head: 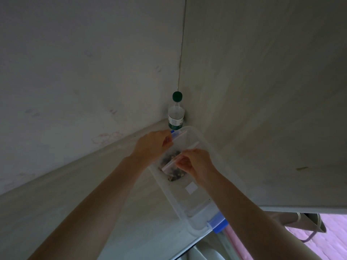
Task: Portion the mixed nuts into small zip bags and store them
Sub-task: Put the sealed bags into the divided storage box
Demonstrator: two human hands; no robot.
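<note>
**As portions get stored away, a downward view**

At a clear storage box (199, 203) on a shelf (93, 203), the left hand (152, 145) curls its fingers round the edge of one zip bag (183, 142). The right hand (197, 164) pinches the seal of a nut-filled bag (175, 174) lying inside. A green-capped bottle (176, 113) stands just behind.

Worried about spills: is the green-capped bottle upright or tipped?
Upright: the bottle stands in the wall corner, green cap on top.

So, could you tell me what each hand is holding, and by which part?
The right hand pinches the zip bag of nuts by its sealing strip; the left hand seems to grip a second zip bag at its top edge.
</note>
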